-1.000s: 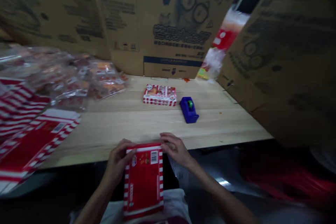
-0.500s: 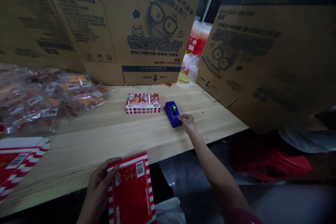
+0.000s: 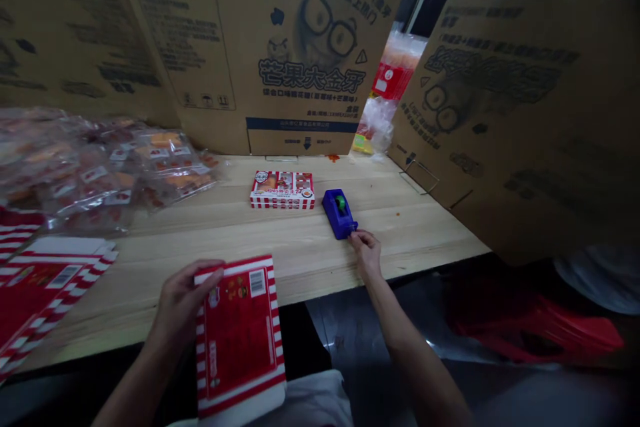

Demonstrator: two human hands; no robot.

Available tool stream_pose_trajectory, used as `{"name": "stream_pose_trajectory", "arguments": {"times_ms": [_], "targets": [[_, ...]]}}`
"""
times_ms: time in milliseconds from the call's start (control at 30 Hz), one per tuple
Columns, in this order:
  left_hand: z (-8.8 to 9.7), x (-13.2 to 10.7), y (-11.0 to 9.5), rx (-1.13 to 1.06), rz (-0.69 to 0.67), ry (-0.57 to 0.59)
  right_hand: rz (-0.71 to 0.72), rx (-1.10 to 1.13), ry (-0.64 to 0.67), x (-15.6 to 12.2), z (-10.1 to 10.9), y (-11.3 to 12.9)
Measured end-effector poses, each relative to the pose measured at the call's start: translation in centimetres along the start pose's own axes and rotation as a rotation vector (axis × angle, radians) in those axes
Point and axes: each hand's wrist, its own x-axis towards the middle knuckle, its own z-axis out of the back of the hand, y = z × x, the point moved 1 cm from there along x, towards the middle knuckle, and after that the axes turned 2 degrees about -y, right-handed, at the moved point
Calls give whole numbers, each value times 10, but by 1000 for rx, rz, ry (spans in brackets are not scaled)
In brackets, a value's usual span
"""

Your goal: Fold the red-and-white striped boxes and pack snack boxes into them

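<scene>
My left hand [image 3: 186, 293] grips a flat red box [image 3: 240, 340] with striped red-and-white edges by its upper left corner. The box hangs tilted over the table's front edge, its barcode side facing me. At the front end of a blue tape dispenser [image 3: 336, 215] with a green roll, my right hand [image 3: 367, 250] pinches the adhesive tape; the strip itself is hardly visible. Just left of the dispenser lie stacked red-and-white snack boxes [image 3: 283, 191].
Clear bags of orange snacks [image 3: 95, 173] pile up at the left, behind flat red cartons [image 3: 45, 287]. Large cardboard boxes [image 3: 215, 47] wall off the back and right. A red plastic stool [image 3: 555, 327] stands below the table at right.
The red box in my left hand has risen, showing more of its lower end. My right hand has moved down slightly at the dispenser's front. The view has shifted a little left.
</scene>
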Motion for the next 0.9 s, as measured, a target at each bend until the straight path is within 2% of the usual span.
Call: {"name": "stream_pose_trajectory", "arguments": {"times_ms": [100,167,233,300,367,433,500,567,667,767,900], "targets": [[4,21,-28,47,-61,68,-39,23,-42,-4,1,0],[5,33,-40,133,-58,209,-79,38,13,-13,-2,7],[3,41,-45,257,-55,374,-126,46,132,-30,-12,19],[-2,46,-45,371,-82,515,-154,37,343,-51,-33,36],[-11,48,-40,438,-113,613,-122,8,654,-74,-61,56],[-18,46,-33,460,-128,660,-35,-35,963,-92,-91,76],[-22,43,-28,462,-139,679,76,-86,1139,-103,-115,91],[-22,38,-25,463,-148,694,188,-158,1191,-109,-131,101],[-17,32,-26,465,-155,715,301,-312,1157,-113,-140,103],[-13,25,-29,473,-160,720,307,-435,1149,-117,-142,101],[-8,19,-34,493,-217,694,290,-463,1129,-125,-142,103]]}}
